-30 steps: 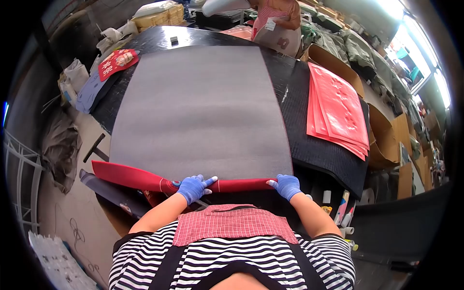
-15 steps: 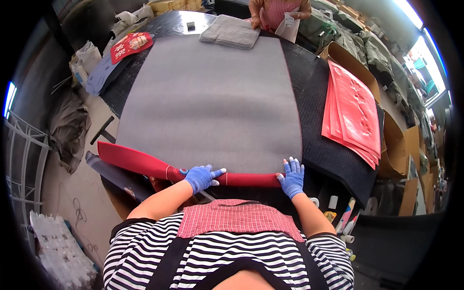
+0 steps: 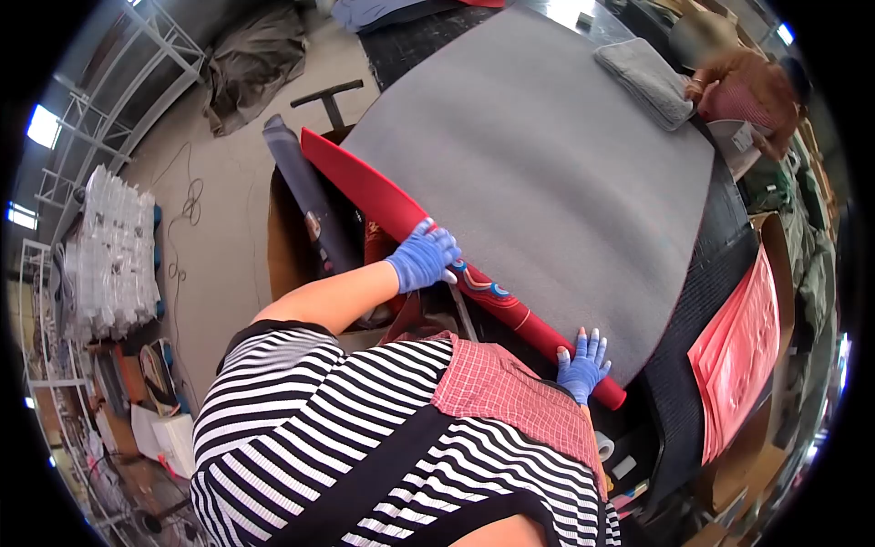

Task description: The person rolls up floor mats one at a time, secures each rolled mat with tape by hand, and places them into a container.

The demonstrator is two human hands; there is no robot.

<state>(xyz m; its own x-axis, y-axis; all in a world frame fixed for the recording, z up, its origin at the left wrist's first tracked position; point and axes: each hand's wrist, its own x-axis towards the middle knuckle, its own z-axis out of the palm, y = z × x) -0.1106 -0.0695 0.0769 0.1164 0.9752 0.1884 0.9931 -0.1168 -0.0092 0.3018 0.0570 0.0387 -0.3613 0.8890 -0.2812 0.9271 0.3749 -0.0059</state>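
A large grey felt mat (image 3: 538,173) lies spread over the black table (image 3: 720,246). Its near edge is turned up into a red roll (image 3: 383,196) that runs along the table's front. My left hand (image 3: 422,256), in a blue glove, rests on top of the roll with the fingers curled over it. My right hand (image 3: 581,363), also gloved, lies flat with spread fingers on the roll near its right end. A folded grey cloth (image 3: 649,80) sits on the far part of the mat.
Another person (image 3: 752,91) in an orange top stands at the table's far side by the cloth. Red printed sheets (image 3: 738,356) are stacked at the right. A dark roll (image 3: 305,196) leans by the table's left, with wrapped white packs (image 3: 114,246) on the floor.
The view has swung left and tilted. My left hand has moved further left along the red roll. My right hand stays flat near its right end.
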